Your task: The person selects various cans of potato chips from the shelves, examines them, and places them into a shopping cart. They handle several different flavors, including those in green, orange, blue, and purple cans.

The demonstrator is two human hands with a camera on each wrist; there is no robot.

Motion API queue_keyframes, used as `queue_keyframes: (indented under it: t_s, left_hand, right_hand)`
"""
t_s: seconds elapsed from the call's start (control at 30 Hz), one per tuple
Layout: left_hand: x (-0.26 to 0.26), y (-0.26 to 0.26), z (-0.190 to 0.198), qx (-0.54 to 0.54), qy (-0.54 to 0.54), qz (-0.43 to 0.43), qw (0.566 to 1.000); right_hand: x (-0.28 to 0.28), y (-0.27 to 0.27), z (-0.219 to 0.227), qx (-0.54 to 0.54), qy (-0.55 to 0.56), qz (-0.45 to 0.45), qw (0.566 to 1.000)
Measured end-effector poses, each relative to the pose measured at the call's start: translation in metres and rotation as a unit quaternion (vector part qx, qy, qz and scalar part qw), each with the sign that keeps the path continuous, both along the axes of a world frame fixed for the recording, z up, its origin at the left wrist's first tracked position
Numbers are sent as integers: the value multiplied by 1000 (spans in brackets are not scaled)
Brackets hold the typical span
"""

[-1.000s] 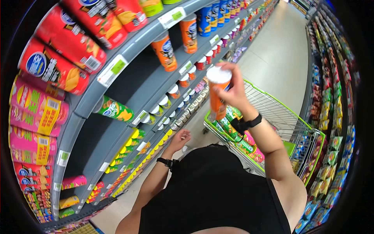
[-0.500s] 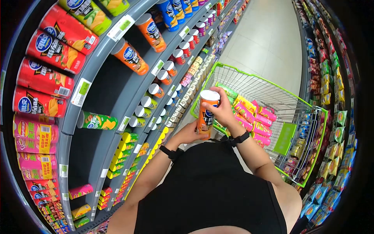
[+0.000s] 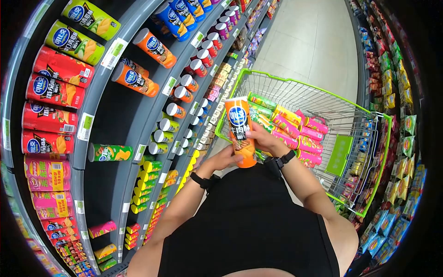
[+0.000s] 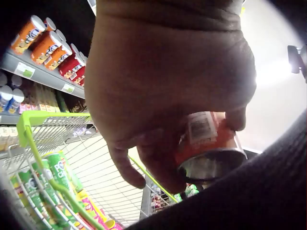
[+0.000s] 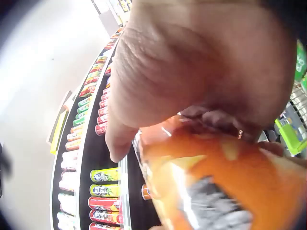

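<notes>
The orange can [image 3: 240, 117] is held between both hands, its long axis running from a far end leaning slightly left to a near end close to the person's body. The left hand [image 3: 221, 159] curls about the near end from the left, and the right hand [image 3: 267, 142] grips the right side, thumb on the label; the shopping cart [image 3: 339, 154] lies right of the can, nearer the right hand.
</notes>
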State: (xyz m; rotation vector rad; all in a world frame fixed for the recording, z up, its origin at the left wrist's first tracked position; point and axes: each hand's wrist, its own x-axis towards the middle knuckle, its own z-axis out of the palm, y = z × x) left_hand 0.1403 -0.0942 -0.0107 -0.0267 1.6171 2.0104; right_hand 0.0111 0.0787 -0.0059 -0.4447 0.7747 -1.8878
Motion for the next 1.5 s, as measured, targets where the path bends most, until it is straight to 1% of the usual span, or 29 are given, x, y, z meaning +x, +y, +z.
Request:
queue_keyframes:
  t_s: [0.07, 0.17, 0.2, 0.23, 0.27, 0.3, 0.33, 0.37, 0.4, 0.43, 0.5, 0.53, 0.57, 0.63, 0.67, 0.73, 0.77, 0.8, 0.9, 0.93, 1.03, 1.07, 1.17, 1.2, 1.3, 1.33, 1.43, 1.47, 1.5]
  left_hand:
    - [3, -1, -13, 16, -11, 36, 999]
    - [1, 7, -14, 16, 17, 86, 996]
    - [-1, 15, 4, -33, 35, 128, 991]
    - [-5, 16, 4, -68, 62, 128, 988]
    - [-9, 17, 4, -104, 88, 126, 983]
    - [-13, 19, 4, -140, 113, 124, 976]
    - [-17, 26, 4, -147, 113, 158, 970]
    - [-19, 29, 6, -199, 121, 157, 960]
    - [-22, 34, 16, -250, 129, 155, 947]
    - [-24, 39, 24, -299, 137, 151, 932]
    - [-26, 49, 27, -302, 151, 182, 924]
    - [-25, 53, 27, -305, 155, 202, 918]
    - [-25, 54, 27, -308, 160, 221, 911]
    - [-23, 48, 3, -318, 172, 227, 904]
    - [-23, 44, -10, -322, 180, 229, 901]
    - [-24, 37, -14, -136, 143, 241, 950]
    - [-23, 34, -17, -40, 121, 244, 961]
    - [-21, 40, 2, 34, 68, 261, 962]
    - [-17, 35, 2, 144, 31, 152, 977]
    - [-18, 34, 2, 138, 13, 105, 985]
    - [-23, 32, -18, 22, 90, 132, 987]
    - [-25, 30, -24, 20, 88, 120, 989]
    - [-42, 56, 0, -14, 141, 209, 968]
    - [-46, 59, -2, 4, 140, 220, 965]
    - [-55, 67, -1, 6, 152, 243, 958]
    - [-58, 65, -4, 1, 164, 245, 955]
    - [-64, 75, -10, -132, 182, 253, 941]
    - [-65, 78, -10, -177, 189, 255, 931]
    - [-64, 79, -10, -106, 143, 257, 950]
  right_hand:
    - [-1, 4, -2, -18, -26, -2, 999]
    - [-4, 9, 1, -33, -46, -9, 998]
    - [-6, 7, -5, -32, -47, -16, 998]
    - [-7, 5, -12, -33, -49, -24, 998]
    - [-7, 2, -19, -6, -68, -50, 996]
    - [-6, 1, -16, 21, -27, -84, 996]
    - [-5, 0, -12, 48, 13, -119, 992]
    - [-5, -2, -9, 75, 54, -153, 984]
    - [-6, -3, -9, 114, 94, -177, 973]
    - [-6, -5, -8, 149, 111, -187, 965]
    - [-4, -7, -8, 220, 148, -205, 942]
    - [-3, -11, -16, 253, 190, -220, 923]
    - [-3, -12, -19, 249, 204, -216, 922]
    - [-4, -13, -17, 241, 233, -209, 919]
    - [-4, -12, -17, 206, 208, -188, 938]
    - [-7, -7, -8, 146, 75, -164, 973]
    - [-9, -5, -5, 114, 7, -150, 982]
    - [-9, -4, -11, 105, 15, -153, 983]
    - [-8, 17, -18, 61, -34, -66, 995]
    - [-3, 18, -14, 12, -73, -98, 992]
    - [-8, 23, -14, 35, -59, -118, 991]
    - [-8, 23, -17, 51, -61, -142, 987]
    - [-15, 26, -24, 82, -69, -186, 977]
    - [-17, 29, -20, 112, -41, -208, 971]
    - [-25, 34, -20, 173, 52, -264, 948]
    - [-26, 37, -18, 201, 89, -263, 939]
    - [-35, 46, -27, 156, 11, -268, 951]
    - [-36, 50, -28, 129, -44, -249, 959]
    - [-36, 53, -32, 129, -35, -249, 959]
